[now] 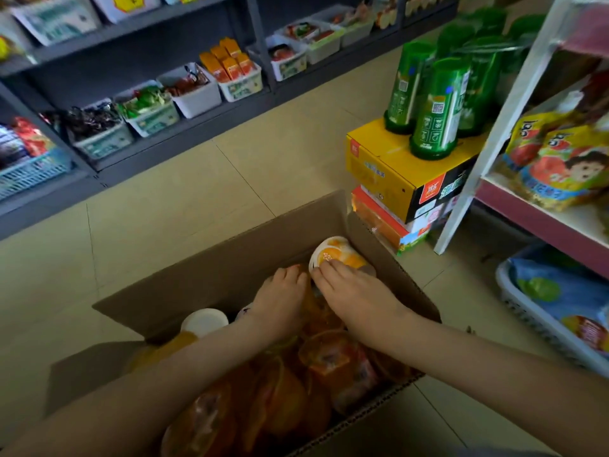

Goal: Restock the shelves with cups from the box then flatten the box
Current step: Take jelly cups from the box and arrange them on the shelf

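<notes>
two hands work inside the open cardboard box (214,255) on the floor. the right hand (356,291) lays its fingers over a tipped orange-lidded cup (333,255) at the far end, likely to lift it; thumb hidden, so i cannot tell the grip. the left hand (280,298) dips beside it, hold unseen. more cups (280,400) fill the box. lid print unreadable; green bottles (438,107) show qr codes.

forearms stretched forward, left hand (280,300) palm-down, right hand (357,296) fingers perhaps curled
</notes>
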### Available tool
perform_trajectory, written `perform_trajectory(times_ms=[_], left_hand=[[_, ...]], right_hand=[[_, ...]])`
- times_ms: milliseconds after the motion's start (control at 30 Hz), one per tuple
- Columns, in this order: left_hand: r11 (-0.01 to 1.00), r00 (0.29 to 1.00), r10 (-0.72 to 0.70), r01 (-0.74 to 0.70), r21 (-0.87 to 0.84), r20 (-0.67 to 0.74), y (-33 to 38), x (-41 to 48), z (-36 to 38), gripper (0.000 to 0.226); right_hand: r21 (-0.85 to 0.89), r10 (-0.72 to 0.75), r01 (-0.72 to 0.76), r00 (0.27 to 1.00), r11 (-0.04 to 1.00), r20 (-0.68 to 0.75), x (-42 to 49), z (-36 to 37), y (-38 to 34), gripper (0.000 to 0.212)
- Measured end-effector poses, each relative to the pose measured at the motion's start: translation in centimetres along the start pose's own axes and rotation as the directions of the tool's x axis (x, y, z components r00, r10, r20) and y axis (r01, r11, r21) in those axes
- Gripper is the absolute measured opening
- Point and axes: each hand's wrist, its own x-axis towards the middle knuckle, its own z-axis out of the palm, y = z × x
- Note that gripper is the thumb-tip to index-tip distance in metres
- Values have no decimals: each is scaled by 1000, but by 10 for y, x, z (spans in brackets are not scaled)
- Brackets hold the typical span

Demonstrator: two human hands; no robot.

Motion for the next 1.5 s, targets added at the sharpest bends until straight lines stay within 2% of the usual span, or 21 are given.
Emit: perform_trajectory(times_ms=[100, 233, 400, 500, 667, 800, 967, 1100, 1267, 1500], left_hand=[[992, 995, -75, 80, 97, -58, 4, 7, 6, 74], [975, 981, -183, 188, 115, -58, 2, 10, 21, 85], [982, 992, -122, 122, 141, -9, -3, 16, 26, 91], [984, 997, -69, 71, 166, -18, -5, 14, 17, 92], [976, 981, 23, 20, 217, -194, -9, -8, -21, 89], [971, 935, 113, -32, 235, -337, -7, -17, -60, 102], [981, 816, 184, -123, 147, -548, 14, -12, -107, 88], [967, 691, 243, -228, 114, -681, 51, 3, -147, 81], [926, 560, 244, -377, 19, -792, 123, 27, -193, 86], [835, 371, 381, -532, 142, -847, 256, 46, -263, 99]], right_hand=[[-106, -13, 11, 1000, 994, -15, 7, 9, -4, 57], [-119, -31, 29, 999, 992, -14, 23, 14, -9, 51], [-93, -16, 15, 1000, 996, -7, 31, 17, -8, 57], [46, 39, -41, 998, 998, 44, 31, 11, 2, 67], [317, 75, -106, 991, 943, 110, 31, 0, 23, 95], [417, 43, -36, 999, 908, -7, 30, -18, 36, 105], [408, 108, -15, 973, 913, -204, 10, -54, 60, 105], [337, 182, -53, 913, 940, -365, -30, -82, 96, 102], [213, 277, -191, 804, 958, -525, -102, -114, 150, 95], [131, 412, -441, 636, 888, -652, -236, -158, 201, 78]])
